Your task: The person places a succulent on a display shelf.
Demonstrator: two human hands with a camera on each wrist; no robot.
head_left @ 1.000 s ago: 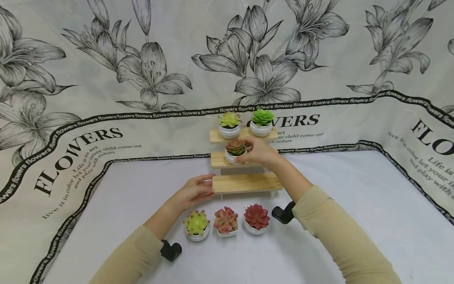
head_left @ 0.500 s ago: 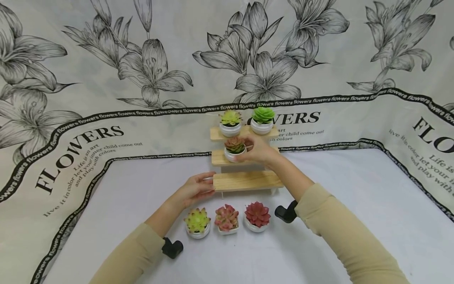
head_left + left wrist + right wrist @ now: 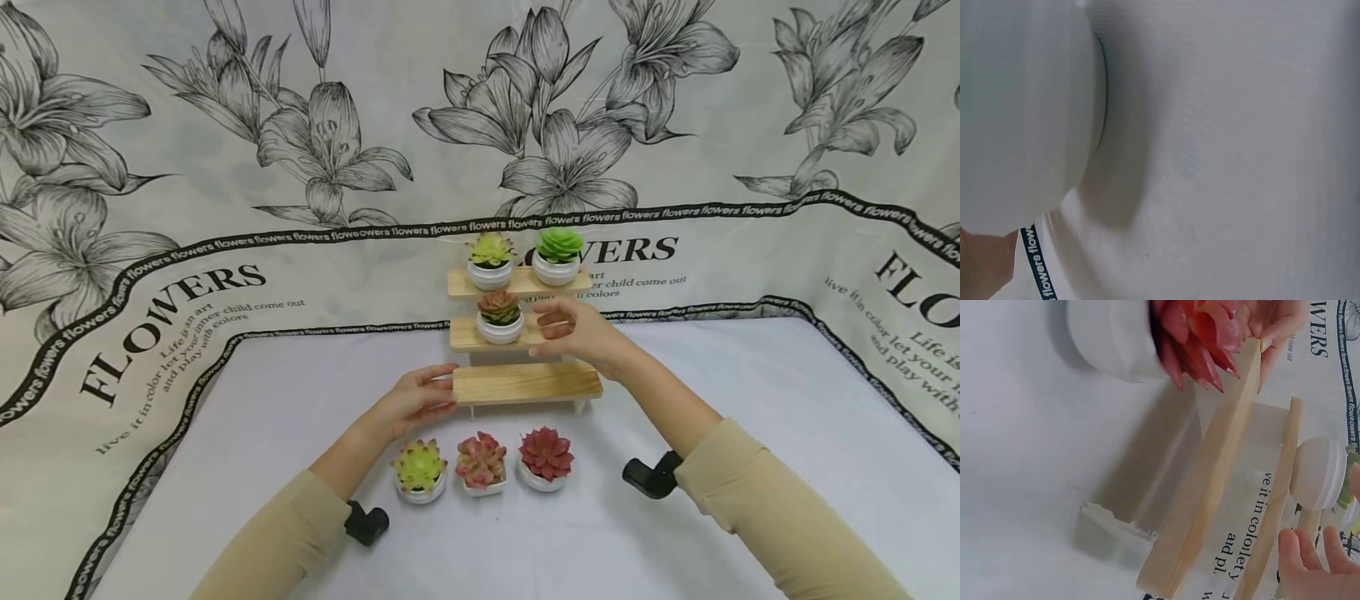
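Your brown succulent [image 3: 500,318] stands left on the middle shelf [image 3: 463,335]; its placing looks finished. Your right hand [image 3: 581,335], empty, fingers parted, hangs just beside it. Your left hand [image 3: 412,404] grips the bottom shelf's [image 3: 527,383] end. Next, you probably need the red succulent [image 3: 546,457] from the surface [image 3: 570,546].

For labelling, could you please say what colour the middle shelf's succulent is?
The succulent is brownish red with green below, best seen in the head view.
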